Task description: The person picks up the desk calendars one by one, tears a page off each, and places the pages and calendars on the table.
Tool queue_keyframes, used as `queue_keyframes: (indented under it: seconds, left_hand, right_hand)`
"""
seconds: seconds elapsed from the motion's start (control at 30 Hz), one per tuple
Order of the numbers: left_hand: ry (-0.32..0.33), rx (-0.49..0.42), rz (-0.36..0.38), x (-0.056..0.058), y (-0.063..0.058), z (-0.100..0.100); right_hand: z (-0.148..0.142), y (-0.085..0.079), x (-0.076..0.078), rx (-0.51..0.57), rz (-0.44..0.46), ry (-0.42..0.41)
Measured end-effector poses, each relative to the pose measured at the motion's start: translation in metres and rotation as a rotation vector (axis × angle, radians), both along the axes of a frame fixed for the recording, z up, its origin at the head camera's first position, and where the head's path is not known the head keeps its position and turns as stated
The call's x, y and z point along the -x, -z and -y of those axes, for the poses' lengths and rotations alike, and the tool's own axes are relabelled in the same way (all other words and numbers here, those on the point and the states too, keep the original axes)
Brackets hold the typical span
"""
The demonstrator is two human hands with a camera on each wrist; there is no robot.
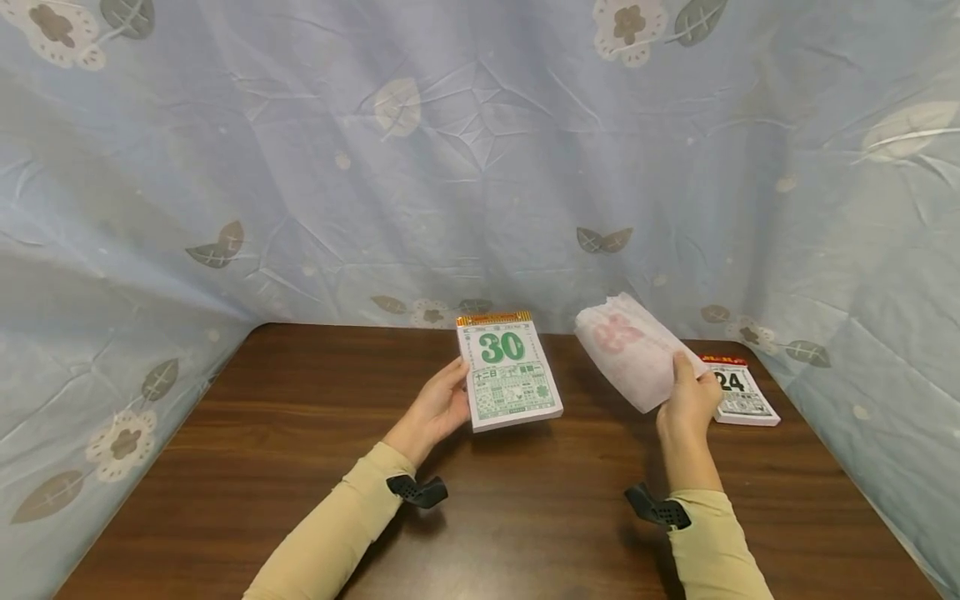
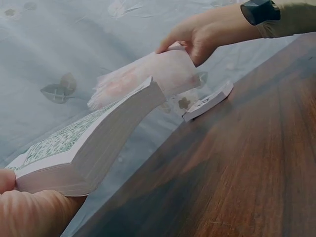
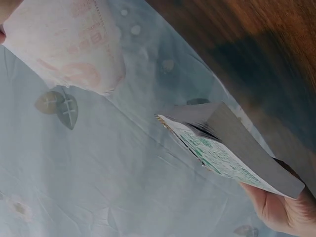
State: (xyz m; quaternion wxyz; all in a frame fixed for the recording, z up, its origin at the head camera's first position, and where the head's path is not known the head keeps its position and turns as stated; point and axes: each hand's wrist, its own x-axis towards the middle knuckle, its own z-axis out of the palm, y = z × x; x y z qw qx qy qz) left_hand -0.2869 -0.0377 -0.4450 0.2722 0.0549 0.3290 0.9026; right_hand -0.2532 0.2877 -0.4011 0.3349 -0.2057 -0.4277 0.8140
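A thick tear-off calendar with a green 30 on its top page is held up above the table, tilted. My left hand grips it by its left edge. In my right hand, thumb and fingers pinch torn-off calendar pages, thin and whitish with a red number showing faintly through. Their far edge looks ragged. The left wrist view shows the calendar's thick page block side-on, apart from the torn pages. Behind the right hand lies a smaller calendar with a black 24, partly covered by that hand.
The brown wooden table runs back to a pale blue curtain with flowers and leaves, which hangs behind and at both sides. Each wrist wears a black strap over a beige sleeve.
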Motion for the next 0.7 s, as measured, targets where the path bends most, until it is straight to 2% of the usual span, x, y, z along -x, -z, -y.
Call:
queue_keyframes:
  seconds: [0.4, 0.7]
  left_hand:
    - [-0.059, 0.07, 0.015, 0.003, -0.002, 0.004]
    - [-0.077, 0.117, 0.02, 0.012, -0.011, 0.021]
  right_hand:
    - [0.006, -0.001, -0.001, -0.012, -0.005, -0.019]
    - [0.014, -0.004, -0.001, -0.049, -0.037, -0.028]
